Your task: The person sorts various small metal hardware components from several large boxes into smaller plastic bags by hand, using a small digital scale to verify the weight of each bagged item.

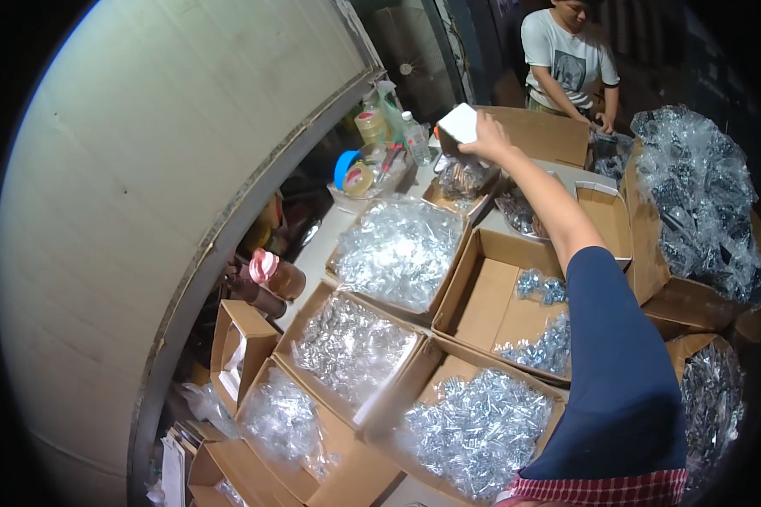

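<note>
My right arm stretches far forward over the table. At its end my right hand [488,139] is closed on the edge of a small box with a white face [459,124]. The box is tilted above a carton holding a clear plastic bag of small brownish parts [465,176]. The fingers lie over the box's right side, and their tips are partly hidden. My left hand is out of view. Nearer on the table, an open cardboard tray holds many loose silvery metal parts [478,422]. Beyond it, another cardboard tray [482,291] has a few bluish metal parts in one side.
Cartons of clear plastic packets [402,253] stand at the left. A plastic bottle [415,139], tape rolls [358,179] and a pink-lidded jar [279,275] line the left edge. Tall cartons of bagged parts [693,203] rise at right. A person [571,63] works at the far side.
</note>
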`<state>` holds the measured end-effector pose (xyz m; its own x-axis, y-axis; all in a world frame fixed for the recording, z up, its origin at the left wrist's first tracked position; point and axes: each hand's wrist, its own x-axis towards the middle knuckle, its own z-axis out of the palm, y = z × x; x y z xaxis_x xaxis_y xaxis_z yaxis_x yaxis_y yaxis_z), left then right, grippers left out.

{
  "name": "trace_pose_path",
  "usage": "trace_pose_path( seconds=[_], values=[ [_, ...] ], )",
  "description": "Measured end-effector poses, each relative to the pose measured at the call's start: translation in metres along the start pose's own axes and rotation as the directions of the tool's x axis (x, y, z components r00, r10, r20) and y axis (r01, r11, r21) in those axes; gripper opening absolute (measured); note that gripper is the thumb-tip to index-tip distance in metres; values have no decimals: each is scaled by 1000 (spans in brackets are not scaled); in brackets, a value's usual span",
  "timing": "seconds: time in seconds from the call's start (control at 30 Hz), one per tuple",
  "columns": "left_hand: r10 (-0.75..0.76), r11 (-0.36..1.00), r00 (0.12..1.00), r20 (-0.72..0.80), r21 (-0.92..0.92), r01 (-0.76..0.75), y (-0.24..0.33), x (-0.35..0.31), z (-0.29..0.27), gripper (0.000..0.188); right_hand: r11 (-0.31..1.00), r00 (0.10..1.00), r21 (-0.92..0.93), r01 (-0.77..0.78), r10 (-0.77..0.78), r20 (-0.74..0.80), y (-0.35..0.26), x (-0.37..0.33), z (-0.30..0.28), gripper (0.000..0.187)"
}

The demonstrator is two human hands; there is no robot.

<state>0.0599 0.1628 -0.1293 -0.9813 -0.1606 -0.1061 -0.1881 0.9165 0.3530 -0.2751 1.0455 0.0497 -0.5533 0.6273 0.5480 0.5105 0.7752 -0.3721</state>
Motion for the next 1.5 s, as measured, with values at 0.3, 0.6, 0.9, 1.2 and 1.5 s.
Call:
trace_pose_path(
  seconds=[0.3,0.6,0.9,1.2,1.5],
  values=[
    [12,1000,1000,16,26,-12,-1,-9,-10,65,929,928,-150,338,-302,217,-24,-34,-5,103],
    [125,992,992,-13,26,-125,5,-9,-17,65,814,848,-252,523,-527,57,-16,-14,-57,103],
    [-71,881,995,72,-464,96,-44,-19,-9,61,605,995,796,-17,-66,72,-31,-79,-131,68],
    [112,853,976,-188,-486,-192,-49,-35,-99,65,271,524,608,-746,-324,788,-206,-404,-223,53],
    [-112,872,889,-444,-473,-126,-196,-13,-315,72,396,320,490,-777,-422,848,-292,-589,-216,66]
  ],
)
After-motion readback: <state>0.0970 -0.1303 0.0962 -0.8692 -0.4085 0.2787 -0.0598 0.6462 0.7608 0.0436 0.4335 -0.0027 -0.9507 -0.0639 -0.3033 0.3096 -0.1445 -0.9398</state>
